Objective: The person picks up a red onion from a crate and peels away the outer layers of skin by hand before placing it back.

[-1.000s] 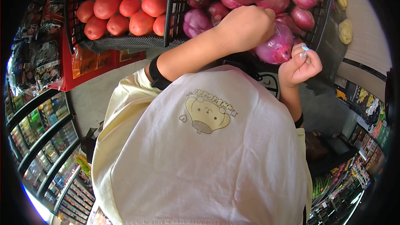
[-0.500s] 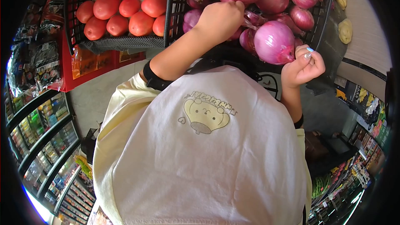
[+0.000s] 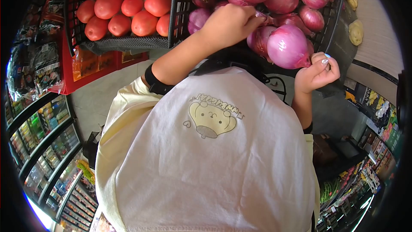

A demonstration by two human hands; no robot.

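- Right hand [image 3: 316, 74], upper right: fingers curled narrow, seemingly pinching the root end of the large onion [image 3: 286, 47] — wrist low, palm turned inward.
- Left hand [image 3: 227, 25], upper middle: fingers bunched close among the onions, back of the hand up, forearm slanting in from lower left; whether it grips anything, I cannot tell.
- Large onion: upper right of centre, beside a darker onion [image 3: 259, 41]. A steady, light pinch on its narrow root suits it — the round, glossy side would probably slip.
- Black crate [image 3: 337, 8]: more onions around both hands.
- Tomatoes [image 3: 108, 5]: upper left, in another crate [image 3: 68, 13].
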